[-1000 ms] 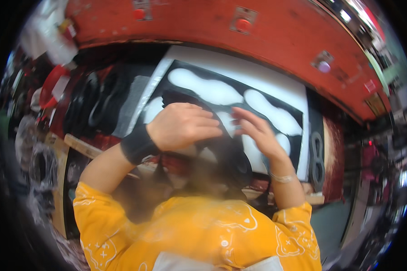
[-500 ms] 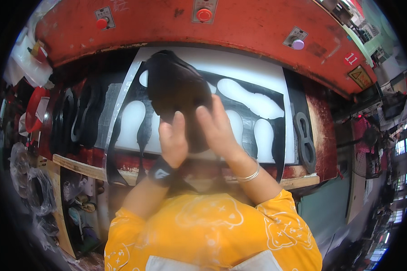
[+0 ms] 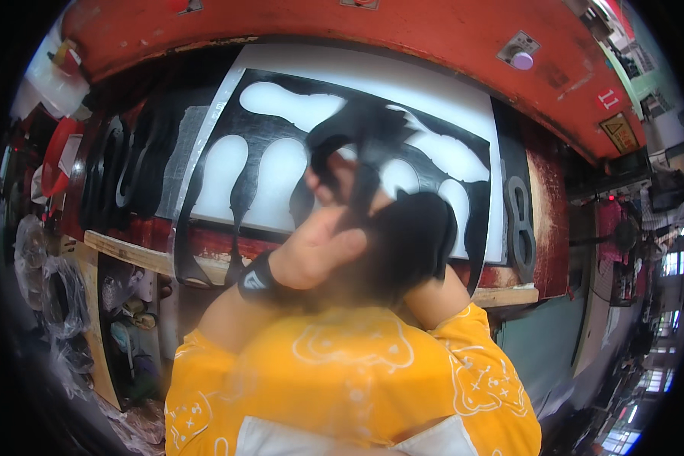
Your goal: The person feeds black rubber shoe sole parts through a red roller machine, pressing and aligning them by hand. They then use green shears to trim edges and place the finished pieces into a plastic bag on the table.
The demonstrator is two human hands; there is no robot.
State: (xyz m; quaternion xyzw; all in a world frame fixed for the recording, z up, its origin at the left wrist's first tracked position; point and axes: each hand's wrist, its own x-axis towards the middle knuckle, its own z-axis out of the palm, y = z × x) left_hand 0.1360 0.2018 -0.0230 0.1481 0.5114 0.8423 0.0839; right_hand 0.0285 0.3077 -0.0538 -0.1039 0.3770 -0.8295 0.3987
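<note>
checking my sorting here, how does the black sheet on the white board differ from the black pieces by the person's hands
Pose: the black sheet lies spread on the white board; the black pieces are raised in front of it.
Look: the black sheet shows clear sole-shaped openings; the black pieces are blurred, their outlines hard to tell.
Size: the black sheet spans more of the view than the black pieces.
Shared: both are black.

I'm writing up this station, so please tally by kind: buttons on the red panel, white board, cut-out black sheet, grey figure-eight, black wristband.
Buttons: 3 (two cropped by the top edge)
Board: 1
Sheet: 1
Figure-eight: 1
Wristband: 1
Total: 7
</note>
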